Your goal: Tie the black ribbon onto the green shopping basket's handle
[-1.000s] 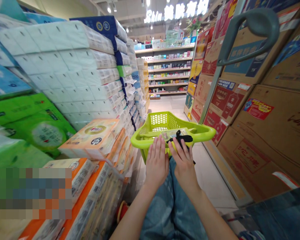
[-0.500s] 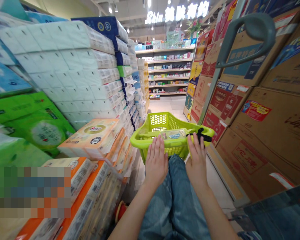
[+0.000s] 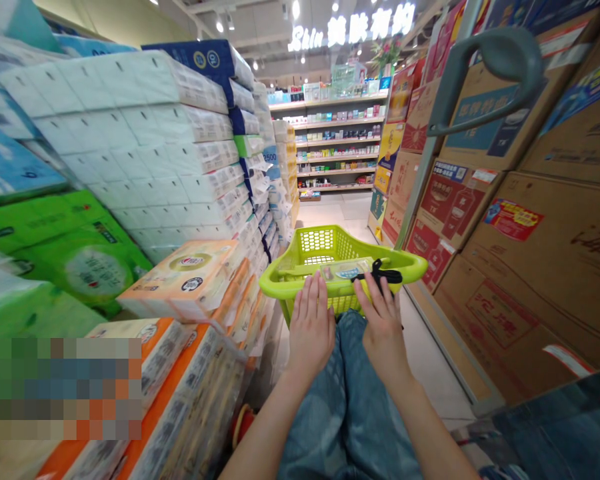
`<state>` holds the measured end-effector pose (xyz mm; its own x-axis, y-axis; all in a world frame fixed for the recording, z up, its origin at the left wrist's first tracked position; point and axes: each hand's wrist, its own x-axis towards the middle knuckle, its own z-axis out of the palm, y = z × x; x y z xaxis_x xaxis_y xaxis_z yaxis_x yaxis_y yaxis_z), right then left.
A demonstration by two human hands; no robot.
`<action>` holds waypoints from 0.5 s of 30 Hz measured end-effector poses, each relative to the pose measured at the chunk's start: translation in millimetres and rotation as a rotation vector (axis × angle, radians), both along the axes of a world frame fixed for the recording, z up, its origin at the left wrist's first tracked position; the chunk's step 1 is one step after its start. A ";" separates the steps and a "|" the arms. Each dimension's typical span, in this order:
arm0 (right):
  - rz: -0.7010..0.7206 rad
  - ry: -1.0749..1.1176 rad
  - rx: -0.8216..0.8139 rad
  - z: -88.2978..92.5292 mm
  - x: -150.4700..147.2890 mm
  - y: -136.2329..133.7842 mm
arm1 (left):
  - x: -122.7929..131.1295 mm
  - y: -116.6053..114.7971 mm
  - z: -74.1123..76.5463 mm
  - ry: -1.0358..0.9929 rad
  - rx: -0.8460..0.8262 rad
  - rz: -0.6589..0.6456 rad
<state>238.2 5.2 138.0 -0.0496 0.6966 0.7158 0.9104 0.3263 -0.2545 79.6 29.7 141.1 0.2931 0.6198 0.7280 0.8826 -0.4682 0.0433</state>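
Observation:
A lime-green plastic mesh shopping basket (image 3: 325, 243) sits in front of my lap, with a flat packaged item (image 3: 343, 269) lying across its top. A black cord (image 3: 381, 273) lies over the near rim to the right of the package. My left hand (image 3: 311, 327) rests flat against the near rim, its fingers apart and holding nothing. My right hand (image 3: 381, 327) stands on the rim just under the cord, its fingertips spread and touching the cord. What lies below the package is hidden.
Stacked tissue packs (image 3: 155, 140) tower along the left, and cardboard cartons (image 3: 545, 267) line the right. A grey cart handle (image 3: 485, 80) juts out at upper right. Goods shelves (image 3: 330, 140) stand at the aisle's far end beyond a tiled floor (image 3: 337, 210).
My right hand has come back left along the rim from its far-right position, and the black cord has shifted left with it. My left hand has barely moved.

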 end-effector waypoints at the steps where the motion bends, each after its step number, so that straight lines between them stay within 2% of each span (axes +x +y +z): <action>1: -0.032 0.030 0.009 -0.9 10.4 1.2 | 0.1 -0.1 -0.2 0.001 0.000 0.001; 4: -0.123 0.118 0.023 -2.7 33.3 4.6 | 0.3 0.0 -1.0 -0.001 0.000 0.001; 7: -0.145 0.174 0.034 -1.4 33.0 6.2 | 0.6 0.7 -1.6 -0.005 0.000 0.006; 15: -0.044 0.027 -0.032 7.7 -34.9 0.9 | -0.7 1.4 -2.0 0.001 0.014 0.009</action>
